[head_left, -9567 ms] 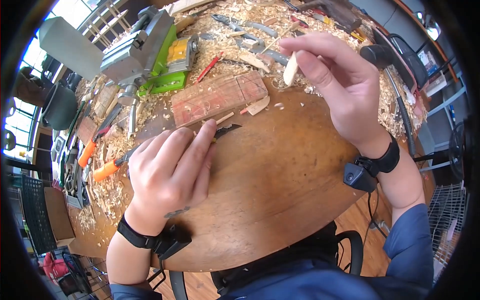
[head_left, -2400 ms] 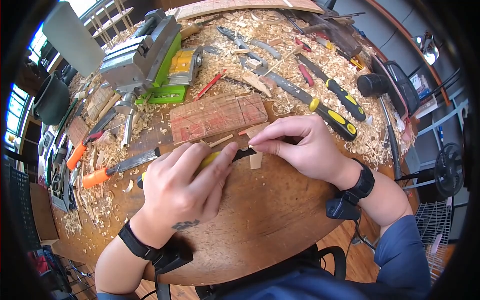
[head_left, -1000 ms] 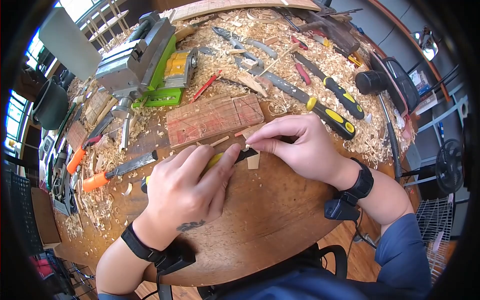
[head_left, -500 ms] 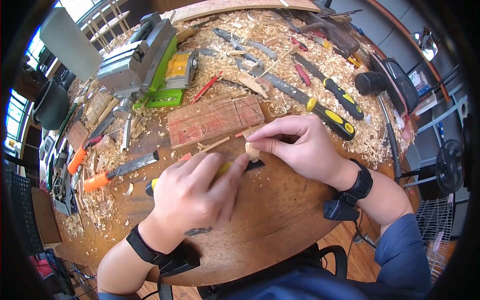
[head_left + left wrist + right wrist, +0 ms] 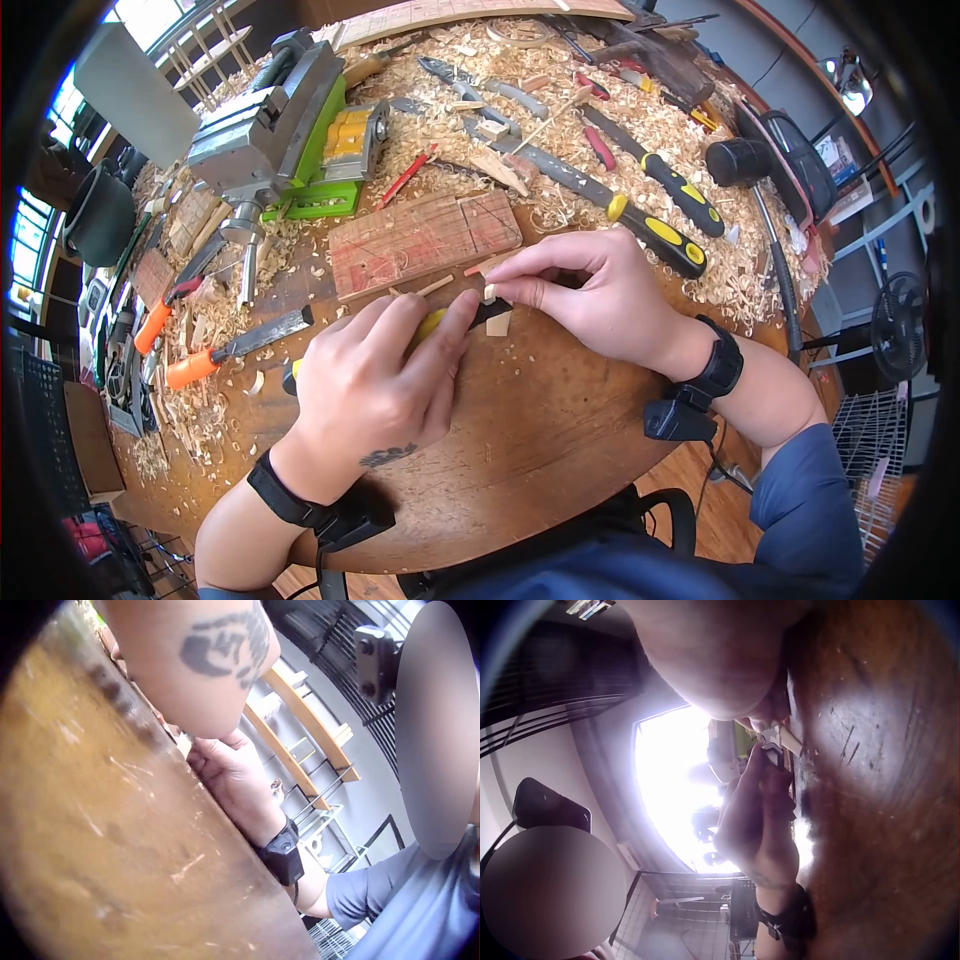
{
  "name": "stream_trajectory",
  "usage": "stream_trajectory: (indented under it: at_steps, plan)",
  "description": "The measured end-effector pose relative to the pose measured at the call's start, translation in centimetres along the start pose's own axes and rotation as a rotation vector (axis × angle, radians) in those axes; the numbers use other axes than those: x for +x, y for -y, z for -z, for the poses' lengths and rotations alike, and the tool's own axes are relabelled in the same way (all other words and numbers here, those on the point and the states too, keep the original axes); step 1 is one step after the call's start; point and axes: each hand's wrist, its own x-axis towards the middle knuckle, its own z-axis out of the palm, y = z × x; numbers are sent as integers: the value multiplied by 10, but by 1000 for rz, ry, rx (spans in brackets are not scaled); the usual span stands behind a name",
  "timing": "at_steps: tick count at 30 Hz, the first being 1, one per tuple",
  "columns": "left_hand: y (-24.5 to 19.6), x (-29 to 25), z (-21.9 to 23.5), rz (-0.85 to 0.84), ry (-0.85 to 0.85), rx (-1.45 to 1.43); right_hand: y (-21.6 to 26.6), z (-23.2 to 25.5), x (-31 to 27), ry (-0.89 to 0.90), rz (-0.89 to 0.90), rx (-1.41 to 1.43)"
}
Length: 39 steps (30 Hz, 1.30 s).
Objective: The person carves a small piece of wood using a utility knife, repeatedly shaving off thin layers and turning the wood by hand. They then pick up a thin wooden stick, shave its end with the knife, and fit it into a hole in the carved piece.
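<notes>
In the head view my left hand (image 5: pixel 375 370) grips a yellow-and-black utility knife (image 5: pixel 430 323), its dark blade (image 5: pixel 488 311) pointing right. My right hand (image 5: pixel 610 295) pinches a small pale piece of wood (image 5: pixel 499 326) between thumb and fingertips. The blade crosses in front of that wood, which shows above and below it. In the right wrist view the left hand (image 5: pixel 754 817) is curled round the knife, near the pale wood (image 5: pixel 790 739). The left wrist view shows the right hand (image 5: pixel 232 776) low over the tabletop, its fingertips partly hidden behind the left hand.
A red-marked board (image 5: pixel 425 240) lies just beyond the hands. Chisels with orange handles (image 5: pixel 190 370) lie left, behind them a vise (image 5: pixel 245 145). Rasps with yellow-black handles (image 5: pixel 660 240) and a mallet (image 5: pixel 740 160) lie right among wood shavings (image 5: pixel 560 120).
Half a second ago the blade was lower and farther right, past the wood's lower end; now it is back up across the wood. Earlier, the right hand held the wood raised, away from the knife.
</notes>
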Motion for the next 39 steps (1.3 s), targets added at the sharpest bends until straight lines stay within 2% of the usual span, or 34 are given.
stream_trajectory:
  at_steps: [2, 6, 9, 14, 15, 25, 30, 33, 37, 39]
  plan:
    - [2, -1, -4, -44, -10, 54, 0, 1, 0, 0, 6, -18]
    - [-4, 0, -4, -22, -5, 40, -2, -1, 0, -9, 10, 9]
    - [-13, -2, -1, -72, 76, 60, 3, 0, 0, -6, -15, -37]
    - [-7, -2, 0, -5, -13, 12, 3, 2, -1, 6, -53, 36]
    - [-6, -2, 1, -7, -14, 9, 5, 3, -1, 20, -93, 62]
    - [-4, 0, 3, -23, -24, 57, 9, 5, 0, 29, -92, 34]
    - [-10, 2, 7, -2, 82, 71, 7, 4, -1, 25, -119, 67]
    - [-10, 1, -1, -41, 7, 84, 11, 5, 0, 27, -153, 76]
    - [-8, -1, 6, -16, 47, 63, 11, 5, 0, 30, -125, 57]
    - [-8, 2, 7, -28, 10, 97, 11, 6, 0, 52, -136, 33]
